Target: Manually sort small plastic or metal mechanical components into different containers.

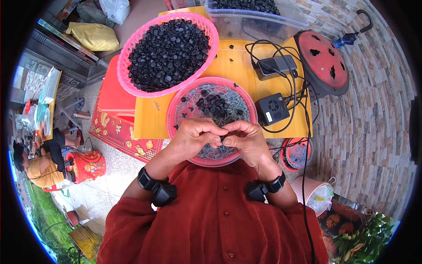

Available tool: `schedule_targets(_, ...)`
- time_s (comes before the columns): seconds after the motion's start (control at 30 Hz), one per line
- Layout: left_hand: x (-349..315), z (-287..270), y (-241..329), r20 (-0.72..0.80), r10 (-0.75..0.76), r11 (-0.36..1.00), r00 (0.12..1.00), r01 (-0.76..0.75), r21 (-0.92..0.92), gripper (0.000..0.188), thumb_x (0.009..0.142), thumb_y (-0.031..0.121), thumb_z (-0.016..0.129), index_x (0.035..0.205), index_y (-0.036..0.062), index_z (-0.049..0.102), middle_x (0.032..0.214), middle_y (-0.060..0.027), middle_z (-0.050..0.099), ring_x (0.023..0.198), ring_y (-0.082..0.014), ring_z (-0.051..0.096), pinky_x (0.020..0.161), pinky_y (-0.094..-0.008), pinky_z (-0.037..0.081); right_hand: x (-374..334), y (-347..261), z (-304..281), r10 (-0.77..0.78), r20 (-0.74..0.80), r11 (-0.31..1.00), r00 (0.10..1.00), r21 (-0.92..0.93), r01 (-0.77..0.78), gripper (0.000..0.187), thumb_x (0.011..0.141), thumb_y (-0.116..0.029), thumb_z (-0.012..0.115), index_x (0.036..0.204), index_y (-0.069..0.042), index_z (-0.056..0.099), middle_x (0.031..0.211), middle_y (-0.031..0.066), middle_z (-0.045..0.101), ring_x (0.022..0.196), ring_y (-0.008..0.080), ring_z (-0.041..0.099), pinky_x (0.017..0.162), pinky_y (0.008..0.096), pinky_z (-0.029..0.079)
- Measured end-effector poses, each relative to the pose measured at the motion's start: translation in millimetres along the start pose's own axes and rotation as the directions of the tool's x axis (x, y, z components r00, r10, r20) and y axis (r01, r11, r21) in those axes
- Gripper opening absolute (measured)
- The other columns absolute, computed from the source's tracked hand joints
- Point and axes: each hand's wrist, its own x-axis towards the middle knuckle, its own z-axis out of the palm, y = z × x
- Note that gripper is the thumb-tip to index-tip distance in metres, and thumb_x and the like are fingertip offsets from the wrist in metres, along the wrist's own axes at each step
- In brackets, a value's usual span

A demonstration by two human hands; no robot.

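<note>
My left hand and my right hand meet fingertip to fingertip above a pink-rimmed round basin. A small black plastic cap shows between the fingertips, held by my right hand. My left thumb and forefinger are pinched together against it; anything else in them is hidden. Loose metal screws fill the basin, with a heap of black plastic caps on top of them. Behind it to the left, a pink basket is piled with many more black caps.
On the yellow table lie two black boxes with tangled cables. A clear bin of black parts stands at the far edge. Right of the table are a torn red stool and a pink bucket. Another person sits at far left.
</note>
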Motion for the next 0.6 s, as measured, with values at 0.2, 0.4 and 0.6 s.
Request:
schedule_targets(0.2,-2.8,0.1,-3.2,-0.034,-0.054,0.998,0.998,0.053,-0.023,0.016,0.084,0.0,0.055,0.096,0.0009,0.064,0.08,-0.0068,0.059,0.069,-0.0129,0.06,0.062,-0.0241,0.051,3.6,10.8,-4.5,0.004,0.021,1.0,1.0,0.029,-0.005,0.018,0.072,0.007,0.066,0.088,-0.001,0.062,0.083,0.0053,0.063,0.077,0.0125,0.06,0.071,0.026,0.05)
schedule_targets(0.4,-5.9,2.9,-2.2,-0.049,-0.057,0.998,0.997,0.055,-0.039,0.015,0.082,-0.003,0.056,0.094,0.0002,0.064,0.08,-0.007,0.059,0.069,-0.0126,0.06,0.062,-0.0242,0.051,10.0,17.1,-9.0,0.027,0.085,0.998,0.996,0.06,-0.033,0.024,0.072,0.007,0.066,0.093,-0.002,0.059,0.085,0.0054,0.062,0.077,0.0127,0.06,0.071,0.0261,0.05)
schedule_targets(0.6,5.4,4.0,11.9,-0.051,-0.083,0.992,0.995,0.078,-0.096,0.016,0.084,-0.001,0.055,0.098,-0.0005,0.061,0.083,-0.0066,0.06,0.072,-0.0118,0.06,0.065,-0.0235,0.05,10.1,4.4,-0.1,0.007,0.073,0.984,0.997,0.179,-0.02,0.026,0.074,0.004,0.066,0.098,-0.001,0.057,0.089,0.0061,0.061,0.077,0.0147,0.06,0.071,0.0268,0.051)
